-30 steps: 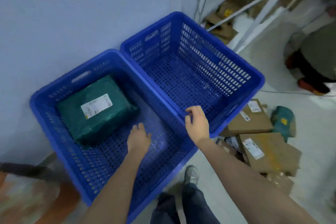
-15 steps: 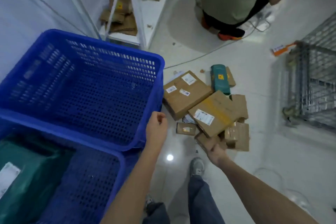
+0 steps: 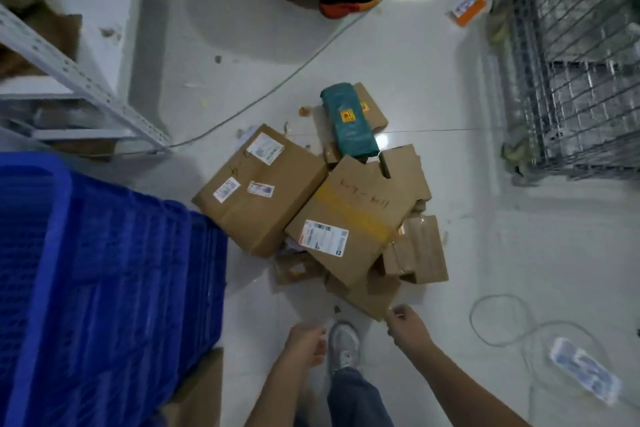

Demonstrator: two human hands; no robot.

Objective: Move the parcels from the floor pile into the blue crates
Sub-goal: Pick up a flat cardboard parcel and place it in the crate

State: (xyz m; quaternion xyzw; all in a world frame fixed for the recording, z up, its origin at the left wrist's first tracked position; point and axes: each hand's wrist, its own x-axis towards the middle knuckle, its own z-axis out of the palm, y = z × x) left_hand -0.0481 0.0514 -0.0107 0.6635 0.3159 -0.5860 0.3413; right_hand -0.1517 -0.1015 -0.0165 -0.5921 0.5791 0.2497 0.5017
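Parcels (image 3: 322, 208) heaped on the white floor (image 3: 460, 253), just right of the blue crate (image 3: 114, 270) and ahead of a grey shoe (image 3: 343, 345). Mostly brown cardboard boxes, overlapping and tilted against each other.

Right hand (image 3: 407, 322): arm stretched forward and down from the lower right, fingers curled, fingertips touching the near corner of the lowest brown box (image 3: 367, 291). Firm pinch or mere touch: cannot tell through the blur.

Left hand (image 3: 306, 343): forearm rising from the bottom edge, hand hanging low just left of the shoe, fingers loosely curled and holding nothing, well short of the pile.

Large box (image 3: 263, 191) at the pile's left: three white stickers on top, print too blurred to read. Middle box (image 3: 353, 215): broad yellow tape band, white shipping label with barcode, and handwritten marks near the far edge, none legible. Teal-wrapped parcel (image 3: 348, 121) at the far side, lying over another box, with a small yellow and red sticker, unreadable.

Elsewhere: metal shelving (image 3: 79, 80) at upper left, wire cage (image 3: 575, 80) at upper right, grey cable (image 3: 277, 83) trailing across the floor, another person's dark and orange shoe (image 3: 346, 0) at the top.
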